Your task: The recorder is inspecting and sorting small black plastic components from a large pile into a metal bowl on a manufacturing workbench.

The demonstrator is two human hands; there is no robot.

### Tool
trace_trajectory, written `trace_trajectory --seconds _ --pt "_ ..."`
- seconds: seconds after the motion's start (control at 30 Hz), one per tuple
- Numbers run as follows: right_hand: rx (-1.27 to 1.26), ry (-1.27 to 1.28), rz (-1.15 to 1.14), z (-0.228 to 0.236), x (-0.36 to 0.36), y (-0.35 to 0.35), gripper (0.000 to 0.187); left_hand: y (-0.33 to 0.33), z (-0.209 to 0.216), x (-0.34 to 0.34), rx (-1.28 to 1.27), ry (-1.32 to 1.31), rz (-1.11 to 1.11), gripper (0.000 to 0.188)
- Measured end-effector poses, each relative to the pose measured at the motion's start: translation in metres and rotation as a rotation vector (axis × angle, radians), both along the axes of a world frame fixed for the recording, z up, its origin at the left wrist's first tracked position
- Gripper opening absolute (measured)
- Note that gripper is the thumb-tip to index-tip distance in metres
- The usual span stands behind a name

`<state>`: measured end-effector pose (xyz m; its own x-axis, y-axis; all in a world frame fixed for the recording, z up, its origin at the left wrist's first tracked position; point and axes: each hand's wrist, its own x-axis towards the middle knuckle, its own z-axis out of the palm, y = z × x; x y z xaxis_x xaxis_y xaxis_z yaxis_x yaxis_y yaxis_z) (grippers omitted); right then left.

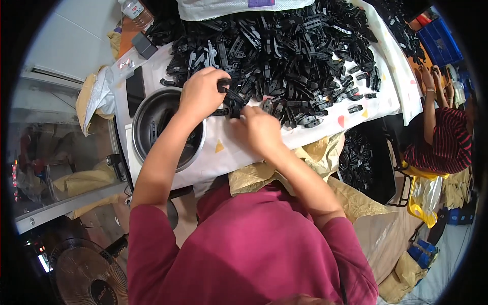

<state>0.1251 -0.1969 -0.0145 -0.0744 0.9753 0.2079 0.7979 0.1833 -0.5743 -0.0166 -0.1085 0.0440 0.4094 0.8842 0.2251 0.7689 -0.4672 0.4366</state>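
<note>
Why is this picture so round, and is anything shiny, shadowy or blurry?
Head view: the fisheye picture ends in a curved black border, and the co-worker near it looks tilted; head view: the metal bowl shines along its rim, while soft shadow darkens part of the maroon shirt; head view: the right hand looks slightly soft, perhaps from motion.

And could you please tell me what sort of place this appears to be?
Probably a small workshop: a large heap of small, black, plastic-looking parts covers much of the white patterned tablecloth, a deep black rectangular bin holds more dark pieces, and another person in a dark striped shirt is nearby.
</note>
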Motion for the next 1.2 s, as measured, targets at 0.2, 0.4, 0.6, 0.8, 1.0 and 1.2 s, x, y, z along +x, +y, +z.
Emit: trace_trajectory --seconds 0.2,0.4,0.6,0.8,1.0,1.2 --pt "-0.037 -0.063 -0.082 -0.023 -0.007 0.01 0.031 0.017 -0.016 0.001 0.108 0.45 -0.429 0.017" --pt "-0.117 0.115 -0.109 0.001 0.019 0.001 0.028 0.012 -0.02 0.011 0.12 0.559 -0.431 0.013" --pt "-0.025 0.186 -0.16 0.009 0.041 0.001 0.034 0.008 -0.011 0.005 -0.142 0.287 -0.14 0.019" --pt "-0.215 0.756 -0.206 0.043 0.039 -0.003 0.027 -0.008 0.001 0.006 -0.575 -0.581 0.085 0.018" --pt "-0.23 1.84 -0.155 0.077 0.021 -0.014 0.017 -0.051 0.018 0.025 -0.631 -1.255 0.009 0.021" --pt "0.179 1.593 -0.058 0.073 0.008 -0.029 0.016 -0.061 0.02 0.027 -0.438 -1.293 -0.227 0.018"
